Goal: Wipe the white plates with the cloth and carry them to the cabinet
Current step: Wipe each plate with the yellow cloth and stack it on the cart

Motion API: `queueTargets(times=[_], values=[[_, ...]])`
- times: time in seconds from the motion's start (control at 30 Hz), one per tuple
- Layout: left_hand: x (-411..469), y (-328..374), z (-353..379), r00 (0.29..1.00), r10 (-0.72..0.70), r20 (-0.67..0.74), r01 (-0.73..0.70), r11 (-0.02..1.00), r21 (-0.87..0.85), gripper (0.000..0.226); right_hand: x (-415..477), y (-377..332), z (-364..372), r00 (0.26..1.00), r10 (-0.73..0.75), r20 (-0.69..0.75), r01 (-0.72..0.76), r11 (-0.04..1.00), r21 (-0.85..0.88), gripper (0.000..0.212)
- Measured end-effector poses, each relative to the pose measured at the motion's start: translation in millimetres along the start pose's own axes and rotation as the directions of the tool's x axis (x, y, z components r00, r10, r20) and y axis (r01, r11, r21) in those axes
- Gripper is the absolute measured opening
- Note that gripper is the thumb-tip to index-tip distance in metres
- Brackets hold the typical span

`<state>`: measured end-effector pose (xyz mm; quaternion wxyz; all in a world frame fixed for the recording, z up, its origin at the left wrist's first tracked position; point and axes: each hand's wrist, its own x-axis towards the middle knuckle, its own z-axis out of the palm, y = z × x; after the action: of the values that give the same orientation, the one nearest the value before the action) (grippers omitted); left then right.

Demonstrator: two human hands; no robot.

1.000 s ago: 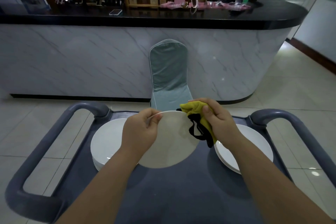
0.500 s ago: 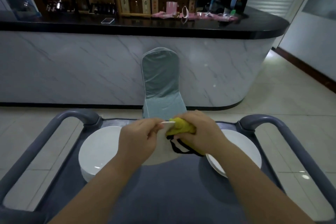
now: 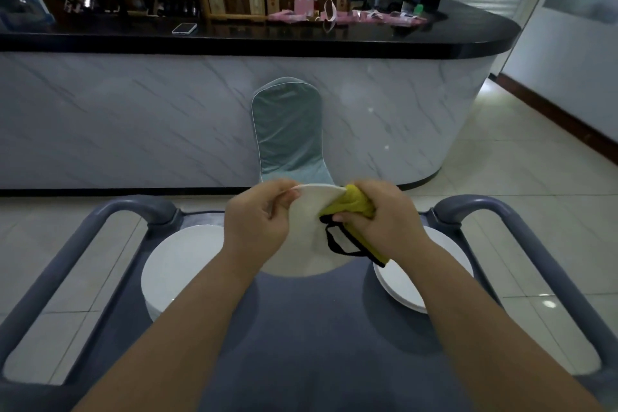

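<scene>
The left hand (image 3: 257,221) is closed on the rim of a white plate (image 3: 307,237), at about ten o'clock on the plate, and holds it tilted above the grey cart (image 3: 301,328). The right hand (image 3: 381,221) grips a bunched yellow cloth (image 3: 351,206) against the rim at about two o'clock. I judge the plate stiff, smooth and breakable, so the rim is the safe place to hold; the cloth is soft and light. More plates lie on the cart: a left stack (image 3: 180,264) at nine o'clock, a right stack (image 3: 418,281) at three o'clock.
</scene>
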<state>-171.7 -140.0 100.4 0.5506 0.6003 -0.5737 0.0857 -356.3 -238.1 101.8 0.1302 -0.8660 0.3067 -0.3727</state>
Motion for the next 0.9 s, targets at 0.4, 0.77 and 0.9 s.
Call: queueTargets(times=[0.4, 0.77, 0.9], values=[[-29, -3, 13, 0.997, -0.060, 0.044, 0.061, 0.998, -0.020, 0.014, -14, 4, 1, 0.988, 0.026, 0.155, -0.023, 0.999, -0.023, 0.035], [-38, -29, 8, 0.935, -0.356, 0.009, 0.356, 0.934, -0.041, 0.017, -32, 23, 18, 0.920, 0.387, 0.057, -0.384, 0.862, 0.332, 0.019], [-16, -13, 29, 0.942, 0.097, 0.320, -0.208, 0.919, 0.336, 0.030, -35, 18, 26, 0.940, 0.338, 0.031, -0.339, 0.929, 0.149, 0.025]])
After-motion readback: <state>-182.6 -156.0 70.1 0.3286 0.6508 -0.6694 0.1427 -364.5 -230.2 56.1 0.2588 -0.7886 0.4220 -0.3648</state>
